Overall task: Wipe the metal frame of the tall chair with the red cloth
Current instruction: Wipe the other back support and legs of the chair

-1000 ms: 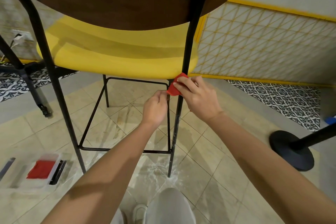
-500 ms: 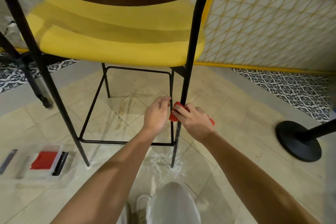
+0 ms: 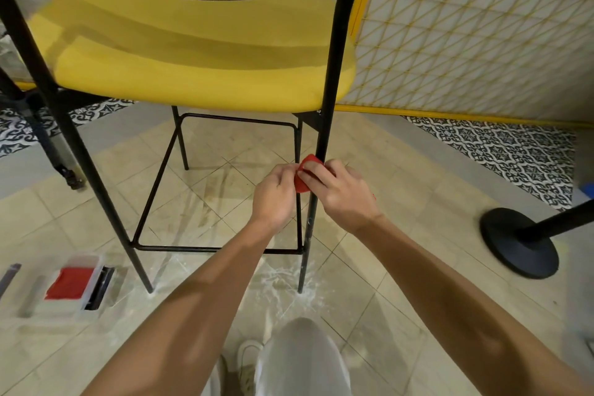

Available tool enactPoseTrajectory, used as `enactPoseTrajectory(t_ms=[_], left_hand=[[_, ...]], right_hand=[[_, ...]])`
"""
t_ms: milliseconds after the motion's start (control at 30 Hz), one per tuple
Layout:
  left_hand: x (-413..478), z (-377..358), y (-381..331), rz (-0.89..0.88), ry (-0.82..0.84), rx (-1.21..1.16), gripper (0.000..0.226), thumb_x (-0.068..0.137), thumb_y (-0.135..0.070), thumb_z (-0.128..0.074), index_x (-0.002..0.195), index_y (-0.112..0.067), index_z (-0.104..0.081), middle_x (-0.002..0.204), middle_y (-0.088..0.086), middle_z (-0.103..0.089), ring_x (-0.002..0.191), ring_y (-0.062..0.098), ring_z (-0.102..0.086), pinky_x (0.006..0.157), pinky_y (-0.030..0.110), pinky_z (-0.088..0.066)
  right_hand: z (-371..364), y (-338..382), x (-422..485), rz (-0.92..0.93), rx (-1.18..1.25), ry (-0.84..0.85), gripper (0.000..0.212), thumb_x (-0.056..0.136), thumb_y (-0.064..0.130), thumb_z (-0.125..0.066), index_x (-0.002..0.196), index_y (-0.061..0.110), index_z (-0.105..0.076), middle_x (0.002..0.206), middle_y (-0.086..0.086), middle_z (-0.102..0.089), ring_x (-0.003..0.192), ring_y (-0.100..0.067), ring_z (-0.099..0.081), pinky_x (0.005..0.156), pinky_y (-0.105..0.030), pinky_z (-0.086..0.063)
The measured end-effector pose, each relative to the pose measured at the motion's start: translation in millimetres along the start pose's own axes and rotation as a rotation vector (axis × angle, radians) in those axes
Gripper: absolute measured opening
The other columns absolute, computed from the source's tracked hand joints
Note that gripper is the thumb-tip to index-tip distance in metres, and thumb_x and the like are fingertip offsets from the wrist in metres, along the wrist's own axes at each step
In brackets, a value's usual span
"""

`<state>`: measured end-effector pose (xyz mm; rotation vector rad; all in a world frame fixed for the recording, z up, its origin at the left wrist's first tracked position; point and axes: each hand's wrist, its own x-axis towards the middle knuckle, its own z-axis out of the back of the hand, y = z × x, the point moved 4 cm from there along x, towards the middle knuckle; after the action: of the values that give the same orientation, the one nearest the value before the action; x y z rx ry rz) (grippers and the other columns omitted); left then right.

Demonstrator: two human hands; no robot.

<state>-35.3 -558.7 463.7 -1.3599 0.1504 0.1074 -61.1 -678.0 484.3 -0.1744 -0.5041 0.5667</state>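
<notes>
Small red cloth (image 3: 301, 184), bunched, wrapped against black near-right chair leg (image 3: 334, 67) below yellow seat (image 3: 199, 74); pinched in curled fingers of right hand (image 3: 340, 193) and left hand (image 3: 273, 193). Slightly higher up leg than half second ago.

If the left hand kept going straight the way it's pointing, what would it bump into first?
The red cloth: the left hand points up and rightward, its fingertips on the cloth's edge. Just beyond, it seems, stands the chair's black leg, where the right hand presses the cloth.
</notes>
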Motion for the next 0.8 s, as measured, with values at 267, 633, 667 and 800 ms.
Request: enactPoseTrajectory(t_ms=[267,633,667,800], left_hand=[[-1,-1,2,0.023,0.009,-0.026,0.036,0.099,-0.029,-0.033,0.119,-0.018,-0.061,0.109,-0.002,-0.065,0.106,0.013,-0.058,0.086,0.023,-0.041],[-4,3,-24,-0.037,-0.032,-0.021,0.026,0.097,-0.03,-0.042,0.114,-0.022,-0.061,0.093,-0.013,-0.061,0.088,0.003,-0.055,0.067,0.009,-0.036],[-5,3,-27,-0.048,-0.031,-0.021,0.025,0.097,-0.029,-0.042,0.112,-0.023,-0.06,0.091,-0.015,-0.059,0.084,-0.001,-0.054,0.067,0.009,-0.036],[-10,3,-41,-0.092,-0.03,-0.047,0.025,0.097,-0.025,-0.038,0.107,-0.026,-0.061,0.098,-0.007,-0.063,0.099,0.01,-0.059,0.085,0.025,-0.044]], right_hand=[[-11,1,-9,0.048,0.037,0.048,0.034,0.077,-0.001,-0.06,0.11,0.009,-0.063,0.115,-0.007,-0.06,0.083,-0.024,-0.049,0.054,-0.036,-0.051],[24,-15,-6,-0.137,0.275,-0.115,0.032,0.081,0.012,-0.061,0.112,0.02,-0.054,0.114,-0.006,-0.059,0.091,-0.016,-0.043,0.055,-0.028,-0.051],[34,-19,-3,-0.191,0.313,-0.172,0.031,0.083,0.016,-0.056,0.113,0.021,-0.051,0.115,-0.007,-0.058,0.094,-0.018,-0.045,0.06,-0.029,-0.05],[71,-40,13,-0.426,0.43,-0.411,0.031,0.083,0.01,-0.058,0.114,0.012,-0.056,0.117,-0.011,-0.056,0.107,-0.019,-0.044,0.087,-0.024,-0.041]])
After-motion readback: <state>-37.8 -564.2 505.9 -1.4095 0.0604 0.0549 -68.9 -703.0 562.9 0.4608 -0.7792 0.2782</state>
